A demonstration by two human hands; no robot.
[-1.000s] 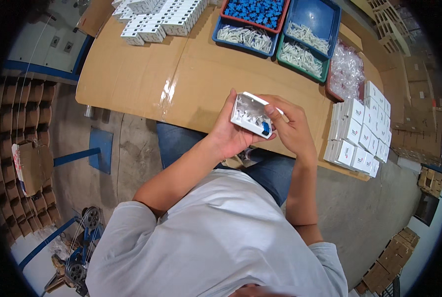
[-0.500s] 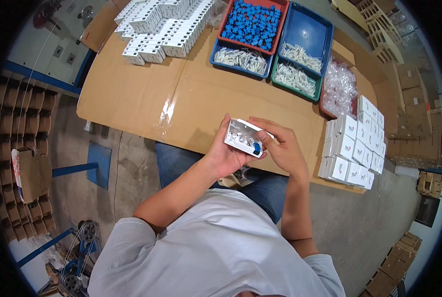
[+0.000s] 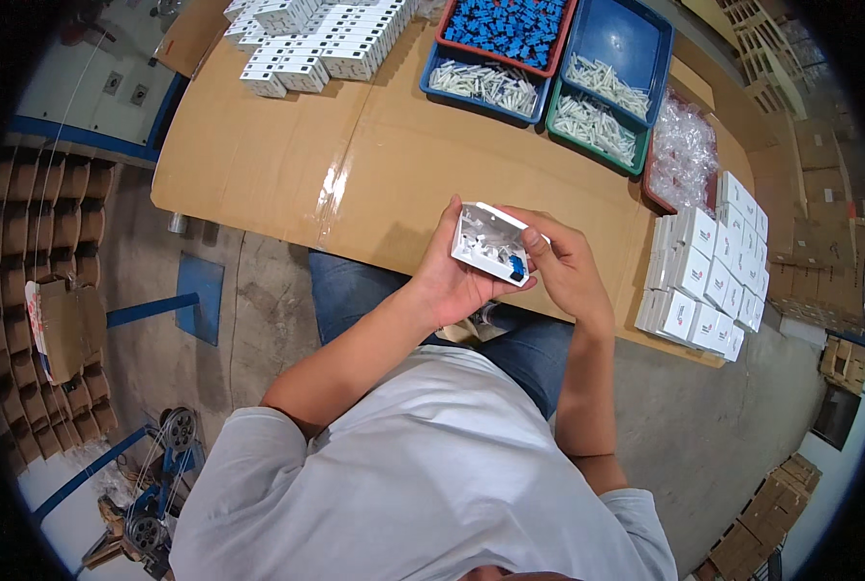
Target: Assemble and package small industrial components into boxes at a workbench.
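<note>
A small open white plastic housing [image 3: 488, 268] is held in front of me, over the table's near edge. My left hand [image 3: 440, 283] cradles it from the left and below, the thumb along its side. Inside lie small white and clear parts, too small to make out. A blue block [image 3: 517, 266] sits in its near right corner. My right hand [image 3: 570, 269] is closed on the housing's right side, thumb at the rim; its fingers are partly hidden behind.
Rows of white housings [image 3: 355, 63] stand far left on the cardboard-covered table [image 3: 258, 179]. At the back are a red tray [image 3: 442, 37] of blue blocks and blue and green trays of white sticks. Clear plastic bags [image 3: 684, 155] and stacked white boxes [image 3: 708, 281] are on the right.
The view has shifted a little. My right thumb has drawn back from over the blue block toward the housing's upper right rim. Both hands still hold the housing.
</note>
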